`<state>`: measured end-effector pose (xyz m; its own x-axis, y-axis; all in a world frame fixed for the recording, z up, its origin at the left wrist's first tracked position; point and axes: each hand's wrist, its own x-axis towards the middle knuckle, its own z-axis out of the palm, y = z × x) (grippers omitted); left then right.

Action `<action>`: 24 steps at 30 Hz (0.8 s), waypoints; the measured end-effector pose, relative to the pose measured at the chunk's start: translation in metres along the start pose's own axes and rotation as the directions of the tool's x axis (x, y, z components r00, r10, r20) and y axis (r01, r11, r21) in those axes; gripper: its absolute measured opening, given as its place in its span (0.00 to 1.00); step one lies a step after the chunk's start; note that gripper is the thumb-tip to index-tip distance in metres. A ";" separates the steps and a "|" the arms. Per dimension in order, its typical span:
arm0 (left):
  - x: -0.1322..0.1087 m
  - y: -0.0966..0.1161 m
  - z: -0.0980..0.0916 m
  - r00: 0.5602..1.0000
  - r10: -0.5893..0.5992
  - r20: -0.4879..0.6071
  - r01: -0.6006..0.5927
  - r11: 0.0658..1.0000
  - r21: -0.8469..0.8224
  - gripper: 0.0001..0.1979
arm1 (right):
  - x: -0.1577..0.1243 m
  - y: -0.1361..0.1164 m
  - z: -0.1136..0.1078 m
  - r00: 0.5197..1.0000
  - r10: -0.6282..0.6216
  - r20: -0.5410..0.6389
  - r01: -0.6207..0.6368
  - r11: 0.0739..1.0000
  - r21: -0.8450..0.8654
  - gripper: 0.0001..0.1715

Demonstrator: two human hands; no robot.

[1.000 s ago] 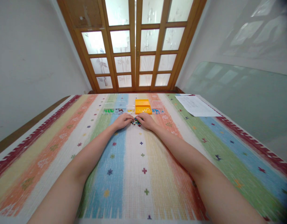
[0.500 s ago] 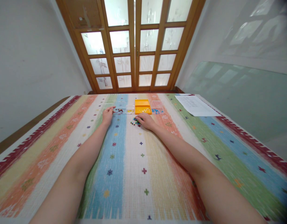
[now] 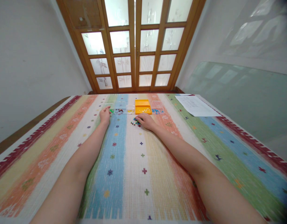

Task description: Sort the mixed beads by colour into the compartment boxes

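Observation:
My left hand (image 3: 105,115) is over the left end of the row of boxes, its bent fingertips close together beside a clear box with green pieces (image 3: 111,111). Whether a small piece is between them is too small to make out. On the tablecloth in front of the boxes lies a small pile of mixed-colour pieces (image 3: 135,122), dark, green, blue and red. My right hand (image 3: 145,120) rests at the right side of this pile, fingers curled down onto it. Its fingertips and anything pinched in them are hidden.
Dark red pieces (image 3: 120,111) and yellow pieces (image 3: 130,111) lie in clear boxes. An open yellow box (image 3: 143,102) holds white pieces. Blue pieces (image 3: 157,111) fill a clear box on its right. A printed sheet (image 3: 196,105) lies at the back right of the striped tablecloth (image 3: 134,161).
My left hand has moved a little to the left, away from the dark red pieces, uncovering the green pieces. My right hand stays at the pile.

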<state>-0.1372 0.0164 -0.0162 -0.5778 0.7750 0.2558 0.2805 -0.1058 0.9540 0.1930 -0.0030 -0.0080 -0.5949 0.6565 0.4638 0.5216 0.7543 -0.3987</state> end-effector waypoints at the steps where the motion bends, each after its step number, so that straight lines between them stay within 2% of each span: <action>1: -0.001 0.001 0.000 1.000 -0.001 -0.002 0.001 1.000 0.010 0.25 | 0.000 0.000 0.000 1.000 0.001 -0.001 -0.001 1.000 0.000 0.21; 5: -0.004 0.005 -0.002 1.000 0.014 0.004 -0.014 0.998 0.061 0.27 | 0.000 -0.001 0.000 1.000 -0.001 0.000 0.001 1.000 -0.002 0.21; 8: -0.008 0.009 -0.002 0.996 0.083 0.026 -0.085 0.988 0.128 0.26 | 0.000 -0.001 -0.001 1.000 -0.003 -0.003 0.003 1.000 -0.002 0.21; 10: -0.013 0.011 0.001 0.982 0.158 0.100 -0.173 0.970 0.169 0.22 | 0.000 -0.001 -0.001 1.000 -0.005 -0.007 0.005 1.000 -0.002 0.21; 12: -0.020 0.014 0.004 0.942 0.227 0.249 -0.278 0.940 0.195 0.19 | 0.000 -0.001 -0.001 1.000 -0.007 -0.008 0.007 1.000 0.002 0.21; 13: -0.024 0.016 0.006 0.905 0.256 0.341 -0.337 0.920 0.202 0.17 | 0.000 -0.001 -0.001 1.000 -0.006 -0.006 0.006 1.000 0.005 0.20; 15: -0.035 0.021 0.011 0.782 0.319 0.535 -0.479 0.858 0.188 0.15 | 0.000 -0.001 -0.001 1.000 -0.002 -0.002 0.002 1.000 0.008 0.20; 18: -0.050 0.030 0.018 0.515 0.377 0.770 -0.670 0.737 0.088 0.12 | 0.001 -0.001 -0.001 1.000 -0.004 -0.003 0.004 1.000 0.014 0.20; 19: -0.054 0.033 0.020 0.433 0.397 0.809 -0.719 0.693 0.045 0.12 | 0.001 -0.001 -0.001 1.000 -0.007 -0.006 0.007 1.000 0.018 0.20; 20: -0.058 0.036 0.021 0.371 0.412 0.832 -0.751 0.661 0.008 0.12 | 0.001 -0.001 -0.001 1.000 -0.010 -0.009 0.010 1.000 0.022 0.20; 22: -0.064 0.041 0.023 0.307 0.429 0.850 -0.785 0.618 -0.028 0.11 | 0.001 -0.001 0.000 1.000 -0.012 -0.011 0.012 1.000 0.026 0.19; 24: -0.067 0.044 0.024 0.286 0.434 0.854 -0.804 0.594 -0.033 0.11 | 0.001 -0.002 0.000 1.000 -0.009 -0.009 0.009 1.000 0.019 0.19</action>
<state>-0.0674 -0.0252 0.0048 0.6109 0.7081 0.3541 0.6060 -0.7061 0.3664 0.1918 -0.0037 -0.0067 -0.5938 0.6496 0.4748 0.5043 0.7603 -0.4095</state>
